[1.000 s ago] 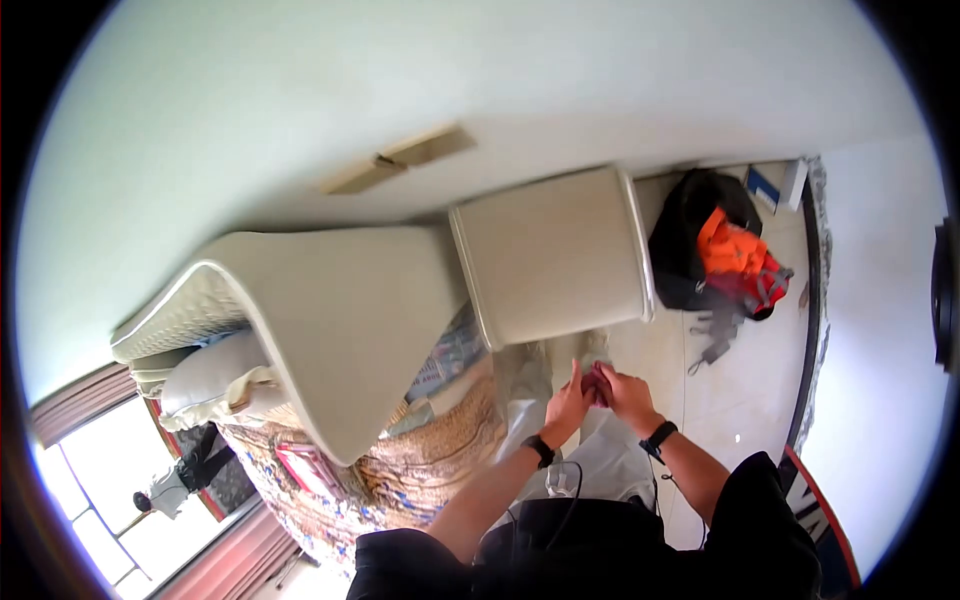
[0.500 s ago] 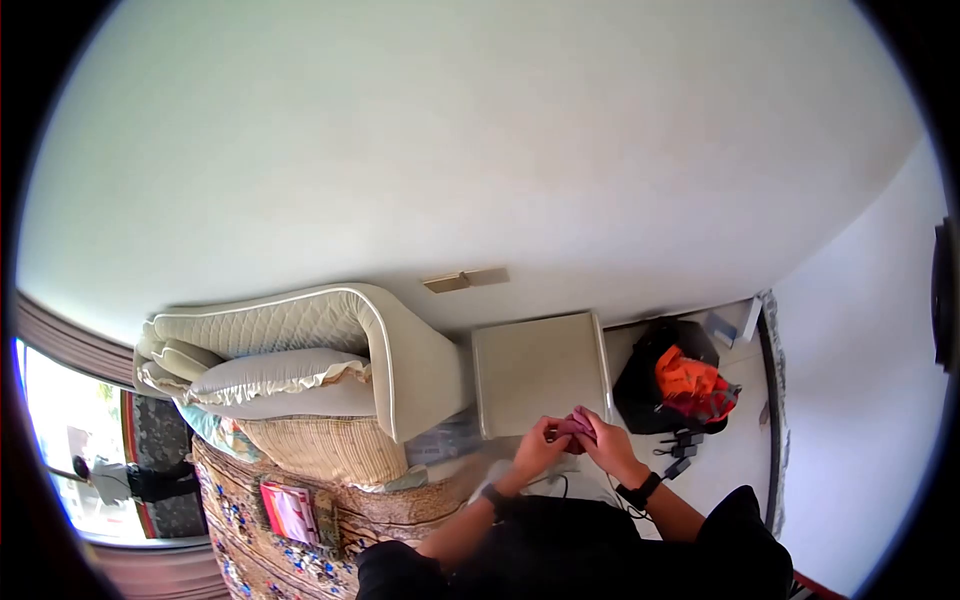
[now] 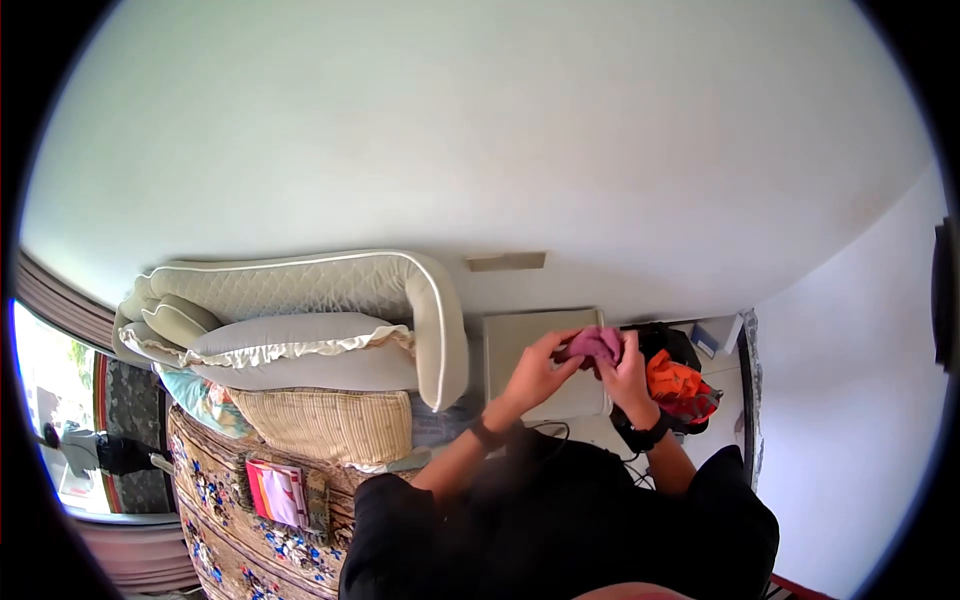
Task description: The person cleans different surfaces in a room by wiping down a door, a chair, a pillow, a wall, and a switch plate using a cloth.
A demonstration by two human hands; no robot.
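Note:
A small bunched purple cloth (image 3: 598, 345) is held between both hands, in front of my body. My left hand (image 3: 543, 366) grips its left side, with thumb and fingers closed on the fabric. On the other side my right hand (image 3: 627, 372) pinches the cloth's right end. Both hands are raised over a pale, flat-topped bedside table (image 3: 530, 325), whose top they partly cover. How the cloth is folded, and whether anything is inside it, I cannot make out.
To the left is a bed with a padded headboard (image 3: 300, 285), pillows (image 3: 300, 372) and a patterned bedspread (image 3: 220, 490). Folded pink-and-red fabric (image 3: 280, 493) lies on it. Right of the table, a black bag (image 3: 665, 345) holds orange cloth (image 3: 672, 378). Cables lie on the floor nearby.
Both hands have lifted the purple cloth higher and slightly right, and more of the cloth shows. The camera view has shifted a little.

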